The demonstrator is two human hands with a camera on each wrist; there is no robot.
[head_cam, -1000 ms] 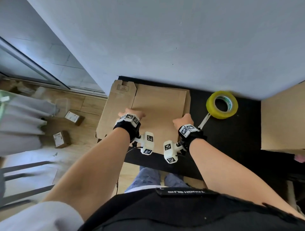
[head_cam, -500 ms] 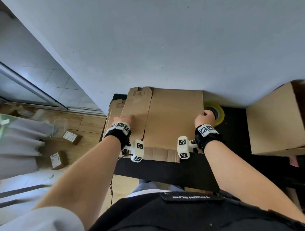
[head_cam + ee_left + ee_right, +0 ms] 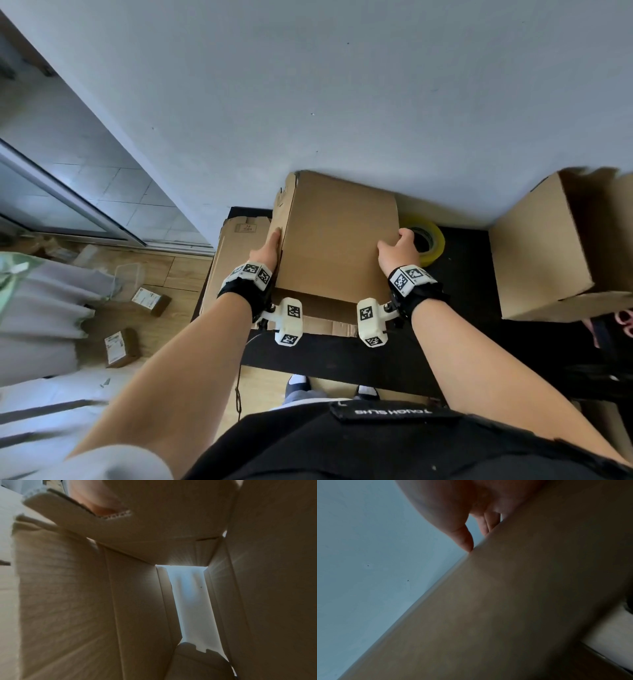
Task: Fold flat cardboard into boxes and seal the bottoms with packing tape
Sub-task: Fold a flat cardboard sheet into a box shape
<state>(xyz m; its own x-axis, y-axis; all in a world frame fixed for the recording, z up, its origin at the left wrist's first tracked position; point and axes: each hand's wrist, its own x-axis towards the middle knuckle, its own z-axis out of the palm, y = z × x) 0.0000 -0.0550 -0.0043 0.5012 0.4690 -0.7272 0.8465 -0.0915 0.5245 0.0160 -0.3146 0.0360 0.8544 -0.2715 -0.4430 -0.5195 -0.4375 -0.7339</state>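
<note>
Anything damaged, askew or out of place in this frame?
Small parcels lie scattered on the floor at left. The box held by the left hand and right hand has a ragged far flap edge. Otherwise nothing stands out.

Bare forearms end in black wrist straps (image 3: pixel 239 294) carrying white blocks printed with black square markers (image 3: pixel 288 320). At the bottom of the frame a black top bears a patch with white lettering (image 3: pixel 394 412); a white sleeve (image 3: pixel 113 462) shows lower left.
</note>
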